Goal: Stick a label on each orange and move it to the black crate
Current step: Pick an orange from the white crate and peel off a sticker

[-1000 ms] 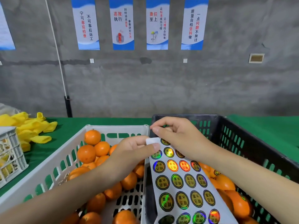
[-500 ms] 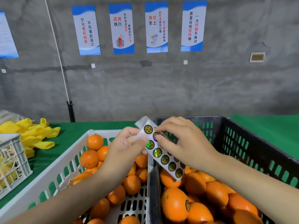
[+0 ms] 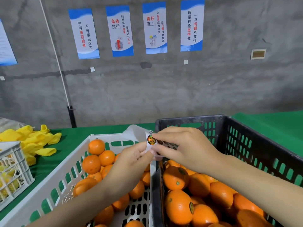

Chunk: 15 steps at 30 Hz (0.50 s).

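My left hand (image 3: pixel 131 163) pinches a white label sheet (image 3: pixel 148 143), bent upward above the gap between the two crates. My right hand (image 3: pixel 182 148) pinches a round holographic label (image 3: pixel 151 139) at the sheet's bent edge. Unlabelled oranges (image 3: pixel 96 146) lie in the white crate (image 3: pixel 68 163) on the left. The black crate (image 3: pixel 246 145) on the right holds several oranges, one labelled orange (image 3: pixel 179 206) showing its sticker. Most of the sheet is hidden behind my right hand.
A green cloth (image 3: pixel 270 122) covers the table. Yellow foam fruit nets (image 3: pixel 32 140) are piled at the left, beside a small white basket (image 3: pixel 13 171). A grey concrete wall with posters (image 3: pixel 155 28) stands behind the table.
The sheet, earlier flat over the black crate, has been lifted and folded back between both hands. My right fingers moved to a single label at the bend. The camera tilted up slightly.
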{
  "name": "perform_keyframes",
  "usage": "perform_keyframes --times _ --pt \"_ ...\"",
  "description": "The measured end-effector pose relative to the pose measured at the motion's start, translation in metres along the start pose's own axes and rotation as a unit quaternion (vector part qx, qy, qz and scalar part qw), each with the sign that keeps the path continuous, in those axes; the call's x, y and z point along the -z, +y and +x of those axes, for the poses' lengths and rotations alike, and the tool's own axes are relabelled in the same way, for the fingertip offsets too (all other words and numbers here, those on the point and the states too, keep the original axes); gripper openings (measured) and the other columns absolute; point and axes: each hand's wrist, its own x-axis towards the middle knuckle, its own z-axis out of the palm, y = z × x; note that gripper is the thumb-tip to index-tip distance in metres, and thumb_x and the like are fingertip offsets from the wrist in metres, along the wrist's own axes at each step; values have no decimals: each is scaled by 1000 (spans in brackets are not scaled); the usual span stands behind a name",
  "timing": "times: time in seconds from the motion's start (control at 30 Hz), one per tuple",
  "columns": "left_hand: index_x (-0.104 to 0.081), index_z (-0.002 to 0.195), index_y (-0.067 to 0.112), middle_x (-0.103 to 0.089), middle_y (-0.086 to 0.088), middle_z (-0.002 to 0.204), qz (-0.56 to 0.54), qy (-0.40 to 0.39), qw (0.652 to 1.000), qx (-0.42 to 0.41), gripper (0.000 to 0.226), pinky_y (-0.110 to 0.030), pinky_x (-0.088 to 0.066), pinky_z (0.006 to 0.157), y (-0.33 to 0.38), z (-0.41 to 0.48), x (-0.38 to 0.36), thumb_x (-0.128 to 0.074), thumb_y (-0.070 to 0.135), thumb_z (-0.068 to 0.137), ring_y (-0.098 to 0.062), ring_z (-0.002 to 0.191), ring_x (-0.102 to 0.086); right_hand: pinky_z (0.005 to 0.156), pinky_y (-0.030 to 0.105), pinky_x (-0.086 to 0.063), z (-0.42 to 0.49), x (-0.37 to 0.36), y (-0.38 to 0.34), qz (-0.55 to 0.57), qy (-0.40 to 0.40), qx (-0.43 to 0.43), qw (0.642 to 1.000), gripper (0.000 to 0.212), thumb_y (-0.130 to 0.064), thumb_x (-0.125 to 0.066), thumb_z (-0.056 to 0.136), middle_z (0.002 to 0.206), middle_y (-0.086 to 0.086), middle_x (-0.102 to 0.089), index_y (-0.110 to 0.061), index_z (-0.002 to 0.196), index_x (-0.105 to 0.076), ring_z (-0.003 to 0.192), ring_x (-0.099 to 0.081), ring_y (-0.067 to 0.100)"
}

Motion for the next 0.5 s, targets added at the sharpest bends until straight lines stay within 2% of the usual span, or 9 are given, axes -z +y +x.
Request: perform_keyframes --times 0.03,0.07,0.1,0.17,0.27,0.37,0.5 --pt "-65 95 37 -70 23 88 70 -5 998 -8 22 -18 -51 75 -1 -2 0 -49 25 104 4 85 -64 78 34 -57 0 1 0 5 -23 -3 1000 36 -51 -57 92 110 -15 -71 -28 115 -74 102 -63 3" --pt "-60 87 36 -63 21 77 156 -11 987 -33 24 -21 -45 65 -3 -4 1 -48 24 104 2 73 -57 80 35 -56 1 1 0 10 -48 -2 999 41 -55 -54 91 110 -15 -71 -30 115 -73 104 -61 3" --pt "-56 84 31 -55 16 72 228 -19 971 -67 23 -26 -40 60 -4 -5 2 -46 24 103 -4 69 -50 81 36 -55 1 2 1 14 -71 0 997 43 -57 -51 90 110 -15 -71 -30 116 -73 105 -61 3" --pt "-57 87 19 -50 10 72 287 -20 950 -118 19 -32 -37 61 -5 -7 3 -45 21 102 -10 70 -45 81 39 -55 0 1 2 19 -102 7 995 44 -57 -48 92 108 -12 -71 -29 115 -73 104 -61 6" --pt "-61 92 14 -53 6 74 279 3 953 -122 17 -35 -39 62 -3 -4 4 -47 13 103 -13 72 -47 80 38 -54 1 1 2 15 -117 11 993 42 -54 -46 96 108 -10 -70 -29 119 -71 102 -62 7" --pt "-58 87 16 -52 4 70 267 9 956 -118 19 -40 -40 58 -2 -6 3 -46 18 101 -17 68 -47 80 36 -53 1 0 1 34 -118 6 992 34 -47 -51 99 108 -11 -71 -30 122 -70 101 -64 6" --pt "-58 85 25 -53 5 66 228 18 967 -109 21 -39 -39 53 -2 -6 4 -48 18 102 -17 62 -49 86 35 -54 1 1 1 30 -110 0 993 34 -42 -53 99 116 -12 -71 -28 128 -67 108 -64 5"
